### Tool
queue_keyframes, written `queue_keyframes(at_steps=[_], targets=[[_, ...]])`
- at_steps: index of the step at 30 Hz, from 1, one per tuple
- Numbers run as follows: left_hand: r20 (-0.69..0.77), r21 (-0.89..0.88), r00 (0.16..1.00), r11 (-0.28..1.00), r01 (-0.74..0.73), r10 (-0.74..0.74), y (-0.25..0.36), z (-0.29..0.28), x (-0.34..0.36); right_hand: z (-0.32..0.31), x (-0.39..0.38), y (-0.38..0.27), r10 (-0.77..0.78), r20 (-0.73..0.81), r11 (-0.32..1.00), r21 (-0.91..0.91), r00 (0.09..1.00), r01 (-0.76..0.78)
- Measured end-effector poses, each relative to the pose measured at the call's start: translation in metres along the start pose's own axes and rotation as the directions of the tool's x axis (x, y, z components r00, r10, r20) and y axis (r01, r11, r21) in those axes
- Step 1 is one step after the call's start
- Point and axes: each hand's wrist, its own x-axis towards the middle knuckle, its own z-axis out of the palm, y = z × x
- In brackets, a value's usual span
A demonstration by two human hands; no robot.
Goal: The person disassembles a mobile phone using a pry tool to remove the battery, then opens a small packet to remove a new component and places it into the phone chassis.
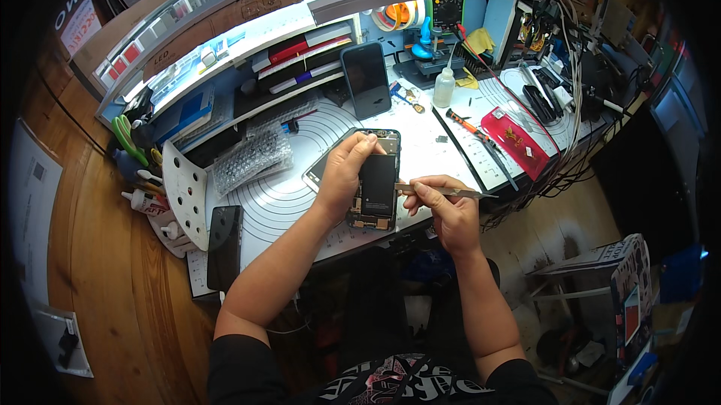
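An opened phone [360,219], its inner parts and black battery [379,185] showing, lies near the front edge of the bench. Across its upper left side, my left hand [347,170] is closed with the fingers bent together on the phone; the fingertips are partly hidden. My right hand [449,216] pinches a thin, flat metal tool [462,192]. One end of that tool meets the phone's right edge beside the battery, while the pointed end sticks out to the right. A pale-edged flat panel [319,172] sits partly under my left hand.
Behind the phone another dark phone [366,80] stands upright. A clear bottle [444,88], an orange-and-black screwdriver [464,125] and a red pouch [517,142] lie to the right. Bubble wrap [254,161], a white holed holder [184,194] and a dark phone [224,247] are left.
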Motion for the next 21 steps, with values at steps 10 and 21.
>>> queue_keyframes(at_steps=[10,21], targets=[[0.008,-0.041,1.0,0.999,-0.013,0.014,-0.004,-0.001,0.002,-0.007,-0.001,0.011,-0.111,0.074,0.994,0.002,0.991,0.111],[0.041,-0.149,0.999,0.988,0.04,-0.035,0.006,0.005,-0.002,0.002,-0.005,-0.004,-0.011,-0.003,0.999,-0.049,1.0,0.011]])
